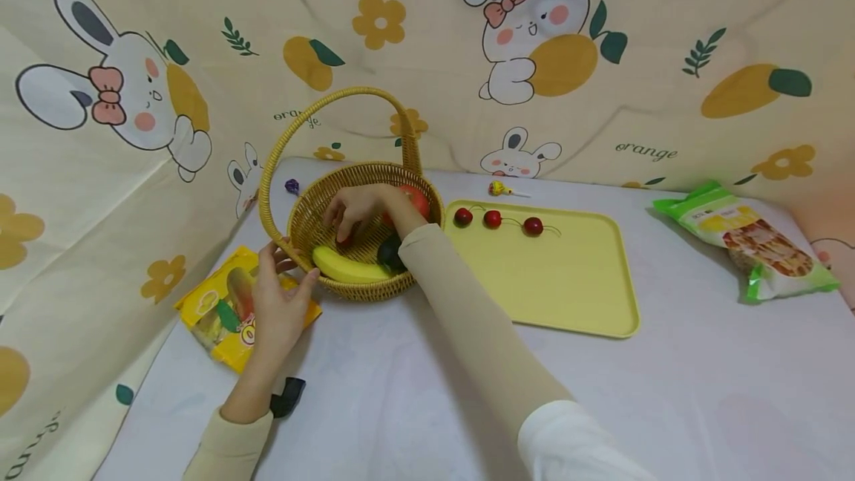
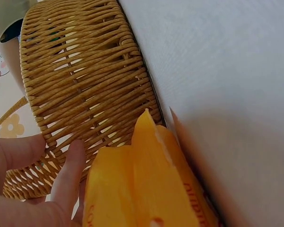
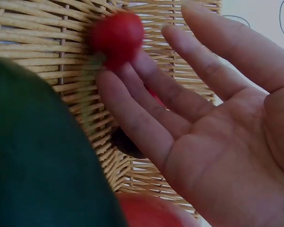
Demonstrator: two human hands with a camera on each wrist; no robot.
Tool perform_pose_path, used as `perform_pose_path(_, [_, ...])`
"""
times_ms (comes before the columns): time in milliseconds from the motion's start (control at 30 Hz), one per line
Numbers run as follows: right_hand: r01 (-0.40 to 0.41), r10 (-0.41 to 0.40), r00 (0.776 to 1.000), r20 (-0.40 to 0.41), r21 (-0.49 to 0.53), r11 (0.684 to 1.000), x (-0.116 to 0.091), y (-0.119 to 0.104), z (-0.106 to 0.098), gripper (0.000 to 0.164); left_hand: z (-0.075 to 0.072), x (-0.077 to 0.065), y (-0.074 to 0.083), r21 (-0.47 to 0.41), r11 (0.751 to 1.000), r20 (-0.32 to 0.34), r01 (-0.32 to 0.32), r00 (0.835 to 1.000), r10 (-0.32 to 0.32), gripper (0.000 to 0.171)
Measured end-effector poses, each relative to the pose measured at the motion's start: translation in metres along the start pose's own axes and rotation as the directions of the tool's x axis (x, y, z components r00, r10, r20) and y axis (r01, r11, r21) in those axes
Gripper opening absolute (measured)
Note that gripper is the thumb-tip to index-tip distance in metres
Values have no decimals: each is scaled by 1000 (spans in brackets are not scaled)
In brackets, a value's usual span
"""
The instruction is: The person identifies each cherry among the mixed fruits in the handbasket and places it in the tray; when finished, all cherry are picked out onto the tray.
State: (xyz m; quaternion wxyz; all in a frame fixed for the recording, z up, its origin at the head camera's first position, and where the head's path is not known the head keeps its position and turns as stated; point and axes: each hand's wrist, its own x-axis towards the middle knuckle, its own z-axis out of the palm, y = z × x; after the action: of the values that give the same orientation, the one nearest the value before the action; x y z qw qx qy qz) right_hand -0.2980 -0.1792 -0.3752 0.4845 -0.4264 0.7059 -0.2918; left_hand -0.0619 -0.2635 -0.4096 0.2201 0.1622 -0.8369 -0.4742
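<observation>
A woven basket (image 1: 370, 292) with a tall arched handle stands left of centre. My left hand (image 1: 277, 310) grips its near left rim by the handle's foot; the left wrist view has fingers against the wicker (image 2: 85, 80). Inside the basket is my right hand (image 1: 361, 206), its fingers fairly straight and touching a red cherry (image 3: 118, 38) at their tips, without curling round it. A banana (image 1: 350, 267), a dark green rounded fruit (image 3: 38, 151) and a large red fruit (image 1: 417, 203) lie around that hand. The right forearm partly covers the dark green fruit in the head view.
Three stemmed cherries (image 1: 493, 219) lie along the back of a yellow tray (image 1: 568, 280). Behind it is a yellow lollipop (image 1: 497, 188). A yellow snack bag (image 1: 214, 310) lies by my left hand, a purple-wrapped sweet (image 1: 292, 186) behind the basket, a green-and-white bag (image 1: 755, 243) far right.
</observation>
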Motion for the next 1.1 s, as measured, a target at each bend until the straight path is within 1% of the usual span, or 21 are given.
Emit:
perform_pose_path(200, [-58,51,996,73,97,994,-1,1,4,40,1,0,0,14,1000,1,1,1000,-1,66])
perform_pose_path(267, [-73,64,994,87,107,992,-2,1,5,38,2,0,1,18,1000,-1,-2,1000,3,65])
perform_pose_path(367, [-81,73,993,94,82,993,-4,1,5,33,2,0,1,14,1000,-2,-4,1000,4,64])
perform_pose_path(500, [-75,74,992,104,10,997,-9,-6,6,29,2,-1,1,1,1000,1,3,1000,-3,64])
perform_pose_path(567, [-55,58,991,117,-25,998,-16,-13,5,28,2,-1,1,-7,1000,3,3,1000,-3,64])
perform_pose_path(600, [-30,34,992,120,-39,999,-20,-16,4,28,1,-1,1,-10,1000,4,2,1000,-2,64])
perform_pose_path(667, [51,-43,992,123,-63,997,-33,-22,0,26,1,-1,1,-15,1000,5,3,1000,-3,64])
perform_pose_path(733, [175,-165,979,118,-74,982,-50,-25,-7,25,2,-1,1,-16,1000,6,5,1000,-4,64])
perform_pose_path(767, [237,-228,967,110,-72,969,-61,-24,-11,25,2,-2,1,-15,1000,6,6,1000,-6,64])
perform_pose_path(833, [348,-341,936,83,-87,933,-85,-19,-19,24,2,-2,2,-11,1000,5,6,1000,-6,65])
perform_pose_path(900, [415,-412,910,43,-99,905,-112,-8,-27,26,2,-3,2,-11,1000,4,4,1000,-4,64])
perform_pose_path(967, [426,-429,903,-6,-104,899,-140,7,-32,26,2,-3,3,-13,1000,4,2,1000,-2,64])
perform_pose_path(1033, [408,-412,910,-49,-86,909,-166,28,-38,26,1,-3,3,-10,1000,4,7,1000,-7,64])
perform_pose_path(1100, [364,-366,926,-90,-42,931,-188,51,-40,27,1,-3,4,-1,1000,2,17,1000,-17,64])
